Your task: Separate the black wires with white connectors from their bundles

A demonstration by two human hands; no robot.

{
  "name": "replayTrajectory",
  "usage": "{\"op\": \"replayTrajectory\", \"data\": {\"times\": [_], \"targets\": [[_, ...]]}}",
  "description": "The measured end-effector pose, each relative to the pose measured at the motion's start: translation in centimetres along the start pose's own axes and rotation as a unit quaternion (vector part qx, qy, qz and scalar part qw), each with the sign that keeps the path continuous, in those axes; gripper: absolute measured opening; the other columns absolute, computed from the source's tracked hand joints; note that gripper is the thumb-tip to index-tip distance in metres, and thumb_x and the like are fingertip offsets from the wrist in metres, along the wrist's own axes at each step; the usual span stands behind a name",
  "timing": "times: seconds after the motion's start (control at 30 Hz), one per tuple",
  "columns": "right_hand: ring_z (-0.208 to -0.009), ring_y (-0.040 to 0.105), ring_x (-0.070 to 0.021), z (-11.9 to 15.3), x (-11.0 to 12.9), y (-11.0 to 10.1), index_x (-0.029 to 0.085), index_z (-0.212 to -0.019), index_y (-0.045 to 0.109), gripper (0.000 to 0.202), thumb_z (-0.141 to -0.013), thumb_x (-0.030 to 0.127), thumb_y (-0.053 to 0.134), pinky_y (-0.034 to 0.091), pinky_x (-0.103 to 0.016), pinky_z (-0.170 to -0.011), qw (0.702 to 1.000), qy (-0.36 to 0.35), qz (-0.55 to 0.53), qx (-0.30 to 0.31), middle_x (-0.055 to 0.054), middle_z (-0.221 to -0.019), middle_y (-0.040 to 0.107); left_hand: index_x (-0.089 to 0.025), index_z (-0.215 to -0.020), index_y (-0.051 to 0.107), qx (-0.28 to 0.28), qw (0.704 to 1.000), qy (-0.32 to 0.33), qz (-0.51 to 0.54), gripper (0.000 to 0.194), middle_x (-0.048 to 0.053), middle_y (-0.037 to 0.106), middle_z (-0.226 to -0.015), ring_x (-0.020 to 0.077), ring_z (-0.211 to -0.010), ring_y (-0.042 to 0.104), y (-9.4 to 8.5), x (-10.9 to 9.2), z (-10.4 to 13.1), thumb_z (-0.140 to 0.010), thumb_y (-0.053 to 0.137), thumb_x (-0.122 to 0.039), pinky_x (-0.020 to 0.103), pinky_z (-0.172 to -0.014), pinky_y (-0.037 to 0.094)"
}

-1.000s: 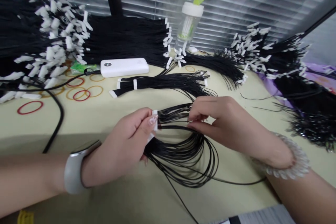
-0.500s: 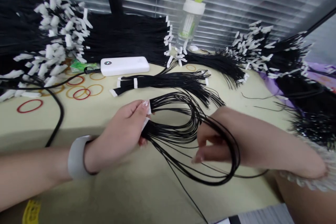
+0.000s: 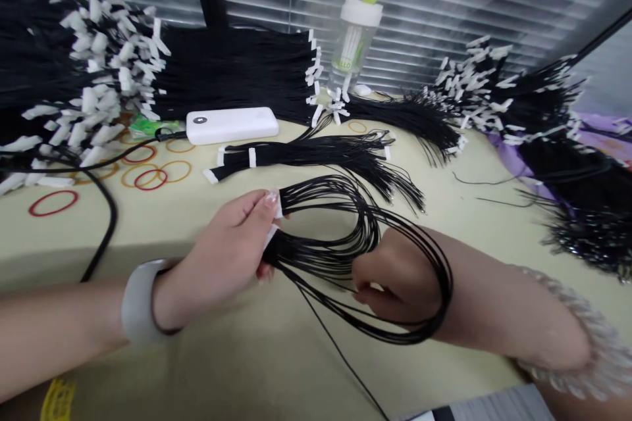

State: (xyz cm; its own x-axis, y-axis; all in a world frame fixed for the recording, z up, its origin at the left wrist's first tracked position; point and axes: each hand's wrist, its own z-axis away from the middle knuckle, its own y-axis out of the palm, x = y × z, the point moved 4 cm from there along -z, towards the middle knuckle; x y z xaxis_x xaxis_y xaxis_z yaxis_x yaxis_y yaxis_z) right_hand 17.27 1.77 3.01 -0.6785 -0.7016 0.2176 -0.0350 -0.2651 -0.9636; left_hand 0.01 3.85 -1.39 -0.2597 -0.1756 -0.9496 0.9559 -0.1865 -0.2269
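A looped bundle of thin black wires point(image 3: 316, 247) with two white connectors point(image 3: 269, 237) at its left end is in front of me. My left hand point(image 3: 241, 233) grips this end, the thumb pressed on the upper connector. My right hand point(image 3: 395, 279) reaches through the large wire loop on the right, its thumb and curled fingers pinched together. Thin wires run up to those fingertips; the exact hold is partly hidden. One loose wire point(image 3: 340, 348) trails down from the bundle towards the table's front edge.
Behind lie a finished-looking wire bundle point(image 3: 306, 152), a white power bank point(image 3: 232, 126) and a clear bottle point(image 3: 355, 46). Stacks of black wires point(image 3: 237, 69) line the back. Rubber bands point(image 3: 151, 177) and a black cable point(image 3: 106, 210) are left; more wires point(image 3: 577, 171) lie right.
My right hand has moved slightly left and down, and its thumb and fingers have closed together. My left hand keeps its hold on the connector end.
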Motion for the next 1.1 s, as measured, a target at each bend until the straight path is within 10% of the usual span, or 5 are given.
{"op": "replayTrajectory", "data": {"times": [0.4, 0.53, 0.7, 0.97, 1.1], "targets": [[-0.036, 0.031, -0.0026, 1.0, -3.5, -3.2, 0.017, -0.06, 0.055, 0.005, -0.065, 0.016, 0.055, 0.024, -0.017, -0.036, 0.977, 0.139, 0.038, -0.156, 0.004, -0.043, 0.044, -0.018, -0.07, 0.044, -0.002, 1.0, -0.008, -0.014, 0.034, -0.006, 0.045, -0.051, 0.0048, -0.032, 0.042, 0.1, 0.2, -0.1, -0.08, 0.035, -0.05, 0.014, -0.03, 0.033], [-0.056, 0.054, -0.0077, 2.1, -5.9, -5.9, 0.017, -0.084, 0.063, 0.016, -0.07, 0.014, 0.056, 0.037, -0.018, -0.046, 0.871, 0.202, -0.118, -0.431, -0.002, -0.069, 0.06, -0.019, -0.068, 0.042, 0.01, 1.0, 0.001, -0.029, 0.036, -0.006, 0.042, -0.051, 0.0035, -0.033, 0.042, 0.2, -0.1, 0.0, -0.08, 0.034, -0.051, 0.012, -0.031, 0.033], [-0.064, 0.055, -0.0077, 2.9, -5.5, -7.1, 0.018, -0.096, 0.061, 0.021, -0.079, 0.016, 0.05, 0.041, -0.023, -0.052, 0.746, 0.064, -0.298, -0.592, -0.005, -0.089, 0.057, -0.019, -0.064, 0.041, 0.025, 0.999, 0.011, -0.044, 0.035, -0.007, 0.039, -0.052, 0.0028, -0.035, 0.039, 0.4, -0.6, 0.6, -0.081, 0.033, -0.049, 0.011, -0.032, 0.033], [-0.055, 0.05, -0.0043, 0.5, -1.0, -4.0, 0.017, -0.079, 0.056, 0.003, -0.077, 0.017, 0.055, 0.04, -0.016, -0.049, 0.935, 0.031, -0.128, -0.33, 0.002, -0.066, 0.056, -0.019, -0.064, 0.038, 0.062, 0.993, 0.064, -0.077, 0.032, -0.007, 0.038, -0.053, 0.0037, -0.039, 0.04, 0.7, -0.9, 1.2, -0.084, 0.031, -0.043, 0.012, -0.036, 0.035], [-0.061, 0.047, -0.0044, -0.2, 0.1, -2.2, 0.016, -0.077, 0.052, 0.003, -0.079, 0.017, 0.05, 0.036, -0.017, -0.053, 0.963, -0.027, -0.066, -0.261, 0.001, -0.07, 0.053, -0.018, -0.062, 0.038, 0.061, 0.986, 0.108, -0.109, 0.031, -0.006, 0.04, -0.052, 0.0055, -0.044, 0.04, 0.7, -1.1, 1.4, -0.085, 0.031, -0.038, 0.014, -0.039, 0.035]]}}
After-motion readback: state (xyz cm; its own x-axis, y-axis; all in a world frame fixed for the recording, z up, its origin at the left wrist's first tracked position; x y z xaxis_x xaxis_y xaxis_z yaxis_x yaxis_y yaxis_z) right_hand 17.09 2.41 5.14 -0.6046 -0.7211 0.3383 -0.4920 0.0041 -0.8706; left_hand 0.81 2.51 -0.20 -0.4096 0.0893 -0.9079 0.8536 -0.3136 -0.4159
